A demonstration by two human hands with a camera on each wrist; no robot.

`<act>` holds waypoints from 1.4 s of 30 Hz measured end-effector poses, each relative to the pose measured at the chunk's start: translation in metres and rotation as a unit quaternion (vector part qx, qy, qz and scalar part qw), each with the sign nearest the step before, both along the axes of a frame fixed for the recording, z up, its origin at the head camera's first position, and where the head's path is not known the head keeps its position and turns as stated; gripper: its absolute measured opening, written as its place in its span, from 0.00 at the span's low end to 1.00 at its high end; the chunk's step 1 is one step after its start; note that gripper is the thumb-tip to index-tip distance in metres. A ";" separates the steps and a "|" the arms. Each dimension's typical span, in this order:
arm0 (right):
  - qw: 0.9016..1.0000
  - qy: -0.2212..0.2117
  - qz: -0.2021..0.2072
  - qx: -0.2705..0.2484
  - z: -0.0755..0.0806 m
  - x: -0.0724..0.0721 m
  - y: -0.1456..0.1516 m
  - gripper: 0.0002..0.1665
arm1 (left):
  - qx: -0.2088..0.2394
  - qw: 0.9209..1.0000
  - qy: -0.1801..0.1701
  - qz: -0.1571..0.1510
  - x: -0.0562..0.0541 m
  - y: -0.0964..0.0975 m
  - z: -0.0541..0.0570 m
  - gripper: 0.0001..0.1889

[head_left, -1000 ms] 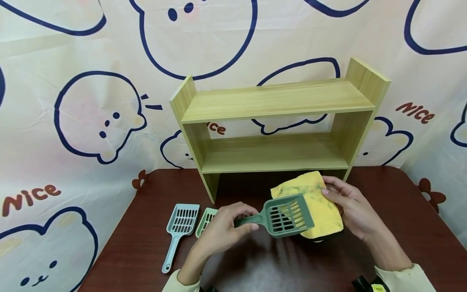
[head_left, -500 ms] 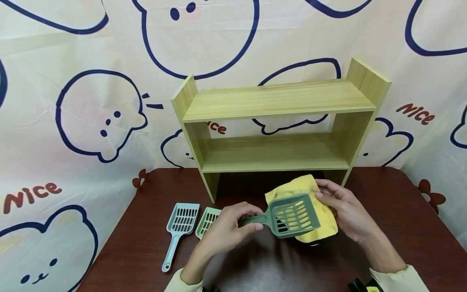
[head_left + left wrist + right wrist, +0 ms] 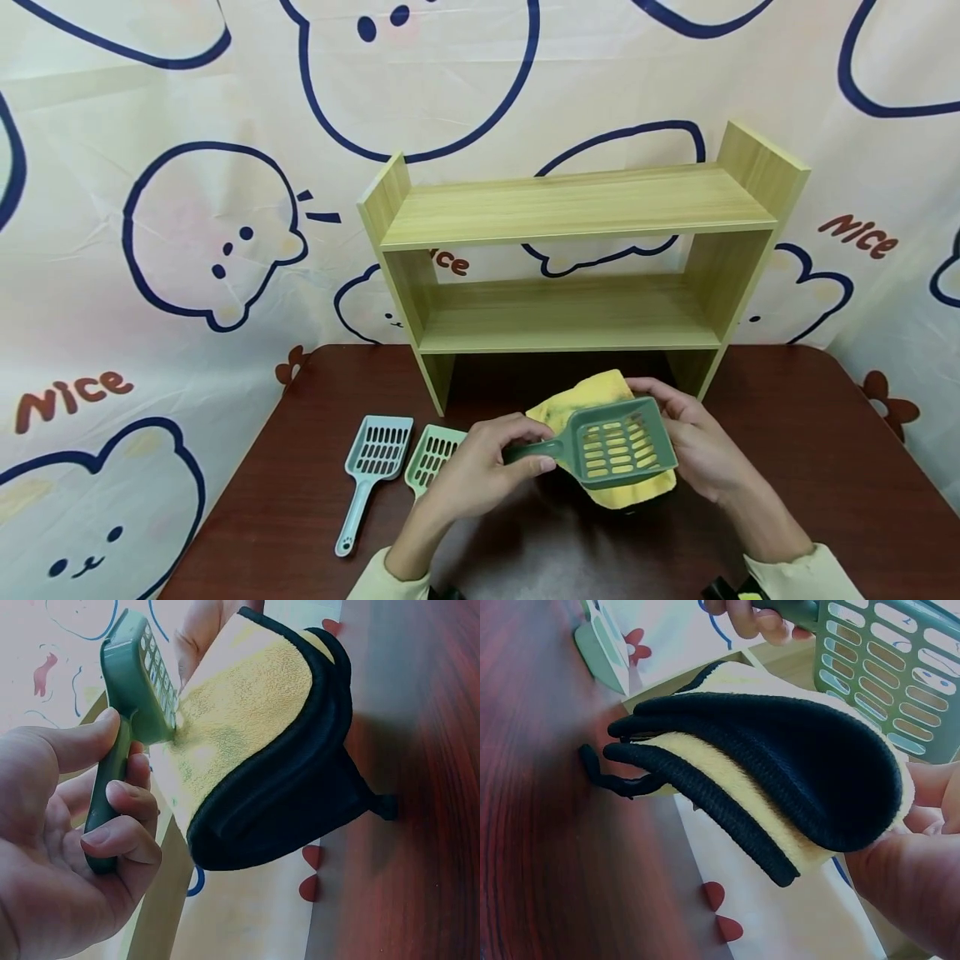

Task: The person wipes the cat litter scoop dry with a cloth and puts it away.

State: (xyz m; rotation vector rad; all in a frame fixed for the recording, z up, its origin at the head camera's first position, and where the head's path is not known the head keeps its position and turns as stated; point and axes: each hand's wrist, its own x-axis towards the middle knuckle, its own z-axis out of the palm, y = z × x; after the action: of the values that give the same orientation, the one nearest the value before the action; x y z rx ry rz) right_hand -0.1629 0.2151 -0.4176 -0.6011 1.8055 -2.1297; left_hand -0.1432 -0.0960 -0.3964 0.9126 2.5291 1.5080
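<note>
- Head view: dark green scoop (image 3: 577,446) held in the air over the table (image 3: 285,517), in front of the shelf (image 3: 558,204).
- Long axis near sideways, rising slightly to the right; handle end left, slotted pan right.
- Left hand (image 3: 483,462): thumb and fingers wrapped round the handle, clamped.
- Right hand (image 3: 701,442): clamped on the right edge of the yellow cloth (image 3: 592,392); fingertips partly hidden behind pan and cloth.
- Cloth is folded over, dark edging in both wrist views, sits behind the pan. Left wrist view has pan edge right at the cloth; can't confirm contact.
- Light blue scoop (image 3: 365,479) flat on the table, left side: pan toward shelf, handle toward person.
- Pale green scoop (image 3: 420,485) just beside it, pan also shelfward, handle mostly hidden by the left hand.
</note>
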 end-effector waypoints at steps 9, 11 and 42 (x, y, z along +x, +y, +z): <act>1.000 0.007 -0.020 0.003 0.002 -0.001 0.009 0.22 | 0.003 1.000 -0.008 0.008 0.001 -0.001 0.001 0.11; 1.000 0.011 -0.023 0.000 0.003 -0.001 0.012 0.22 | 0.000 1.000 -0.012 0.011 0.000 -0.003 0.001 0.10; 0.999 -0.001 -0.033 -0.033 0.007 -0.001 0.035 0.23 | -0.014 0.999 -0.020 0.028 -0.004 -0.012 -0.001 0.08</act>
State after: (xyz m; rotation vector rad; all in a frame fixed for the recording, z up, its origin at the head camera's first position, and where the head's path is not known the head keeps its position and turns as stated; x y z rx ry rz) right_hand -0.1638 0.2498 -0.4105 -0.5622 1.7840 -2.2404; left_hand -0.1471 -0.1078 -0.3975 0.8054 2.5610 1.4860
